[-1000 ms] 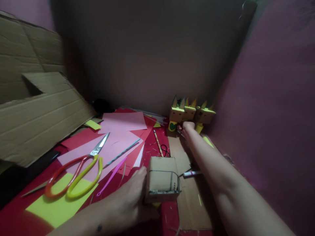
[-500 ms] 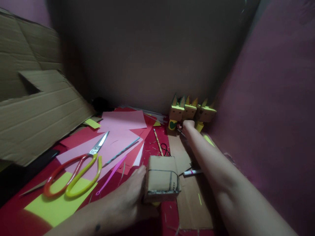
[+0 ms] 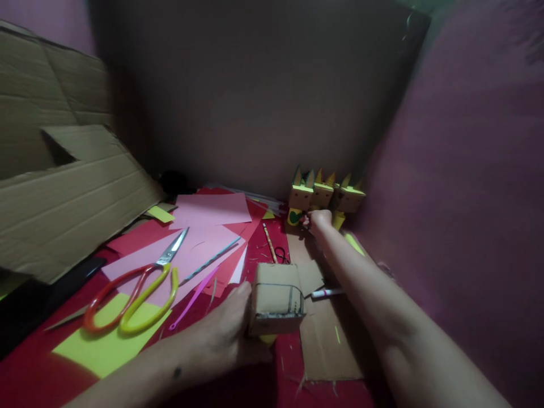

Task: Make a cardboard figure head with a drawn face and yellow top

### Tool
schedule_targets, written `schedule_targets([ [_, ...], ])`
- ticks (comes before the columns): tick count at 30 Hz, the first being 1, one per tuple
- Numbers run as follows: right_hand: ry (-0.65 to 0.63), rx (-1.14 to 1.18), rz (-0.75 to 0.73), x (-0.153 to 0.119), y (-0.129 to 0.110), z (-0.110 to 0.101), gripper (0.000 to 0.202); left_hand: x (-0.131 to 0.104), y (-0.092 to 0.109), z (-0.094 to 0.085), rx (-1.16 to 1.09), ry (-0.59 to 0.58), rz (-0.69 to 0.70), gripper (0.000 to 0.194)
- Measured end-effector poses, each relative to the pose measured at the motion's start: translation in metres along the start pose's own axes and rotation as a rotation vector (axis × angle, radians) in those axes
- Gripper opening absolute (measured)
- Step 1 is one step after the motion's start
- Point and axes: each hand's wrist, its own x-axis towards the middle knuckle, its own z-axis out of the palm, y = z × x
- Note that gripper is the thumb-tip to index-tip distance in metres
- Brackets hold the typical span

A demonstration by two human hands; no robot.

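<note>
cardboard figures take shape amid cut paper

cardboard box [image 3: 276,297] sits near the desk's front edge, the left hand [image 3: 227,334] holding its side, fingers pressed against it. the right hand [image 3: 319,219] reaches to the far right corner, closed at the foot of three small cardboard figures [image 3: 325,195]; what it grips cannot be told. scissors [image 3: 136,286] lie on pink paper [image 3: 212,209] to the left.

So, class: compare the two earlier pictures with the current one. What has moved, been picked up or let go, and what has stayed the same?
Almost nothing changed. The right hand stays stretched out to the row of cardboard figures by the wall; its fingers are hidden. The left hand still rests against the cardboard box. Nothing was picked up or let go. The scissors, coloured paper and marker lie as before; only the view shifted slightly.
</note>
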Motion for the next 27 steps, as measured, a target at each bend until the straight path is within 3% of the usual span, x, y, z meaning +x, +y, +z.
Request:
schedule_targets([
  [4, -0.059, 0.013, -0.076, -0.042, -0.008, -0.013, 0.037, 0.001, 0.001, 0.000, -0.013, 0.003, -0.017, 0.041],
  [9, -0.228, 0.026, -0.279, -0.119, -0.018, -0.058, 0.028, 0.003, 0.002, 0.000, 0.042, 0.025, 0.032, 0.033],
  [11, -0.420, 0.005, -0.364, -0.151, -0.017, -0.077, 0.030, 0.002, 0.002, 0.001, 0.014, 0.019, 0.053, 0.046],
  [12, -0.614, -0.040, -0.500, -0.165, -0.014, -0.085, 0.037, 0.002, 0.003, 0.001, -0.003, 0.005, 0.054, 0.051],
  [13, -0.773, -0.137, -0.625, -0.177, -0.010, -0.091, 0.051, 0.002, 0.004, 0.001, -0.015, -0.011, 0.050, 0.056],
  [14, -0.854, -0.263, -0.731, -0.188, -0.005, -0.095, 0.067, 0.002, 0.005, 0.002, -0.024, -0.026, 0.043, 0.058],
  [16, -0.856, -0.475, -0.943, -0.202, 0.007, -0.097, 0.084, 0.001, 0.007, 0.001, -0.023, -0.038, 0.038, 0.057],
  [18, -0.860, -0.554, -1.045, -0.210, 0.018, -0.093, 0.077, 0.001, 0.007, 0.001, 0.005, -0.032, 0.037, 0.053],
  [23, -0.873, -0.458, -1.009, -0.209, 0.025, -0.081, 0.073, 0.001, 0.000, 0.002, 0.035, -0.008, 0.050, 0.054],
  [27, -0.736, -0.238, -0.889, -0.185, 0.005, -0.082, 0.072, 0.000, -0.006, 0.003, 0.168, 0.056, -0.057, 0.044],
])
